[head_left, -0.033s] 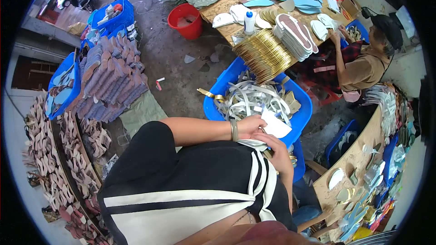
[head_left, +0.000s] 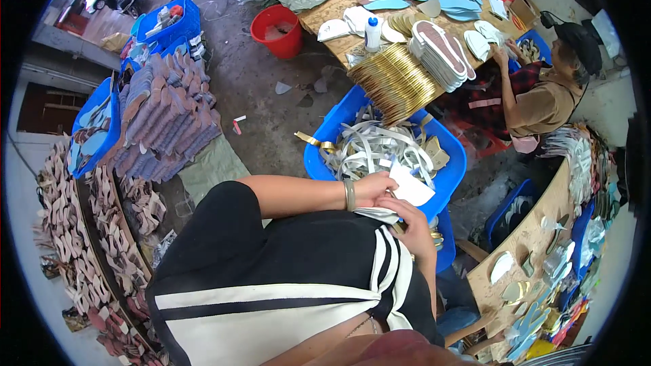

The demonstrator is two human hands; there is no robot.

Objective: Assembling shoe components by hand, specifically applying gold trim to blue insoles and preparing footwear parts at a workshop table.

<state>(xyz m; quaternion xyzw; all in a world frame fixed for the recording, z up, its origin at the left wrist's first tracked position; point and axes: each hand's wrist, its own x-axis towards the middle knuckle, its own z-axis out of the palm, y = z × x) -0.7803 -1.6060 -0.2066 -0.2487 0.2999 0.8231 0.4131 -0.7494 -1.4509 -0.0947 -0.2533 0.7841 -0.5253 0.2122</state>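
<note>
My left hand [head_left: 374, 188], with a pale bangle at the wrist, is closed at the near rim of a large blue basket [head_left: 313, 163]. It pinches a flat white cut piece [head_left: 412, 187] with a rounded edge. Against it, my right hand [head_left: 415, 222] has its fingers bent around more white pieces [head_left: 377, 215], held close to my body; the fingertips of both hands meet and partly hide each other. Inside the basket lies a tangle of white and silvery straps [head_left: 369, 146]. A stack of gold-edged pieces [head_left: 393, 85] leans over its far side.
A wooden table [head_left: 325, 17] holds shoe soles, insoles and a white bottle [head_left: 372, 34]. A co-worker [head_left: 549, 98] handles white pieces at its right. A red bucket [head_left: 276, 32] and stacked shoe parts [head_left: 166, 118] stand leftward. Another worktable [head_left: 491, 278] is at right.
</note>
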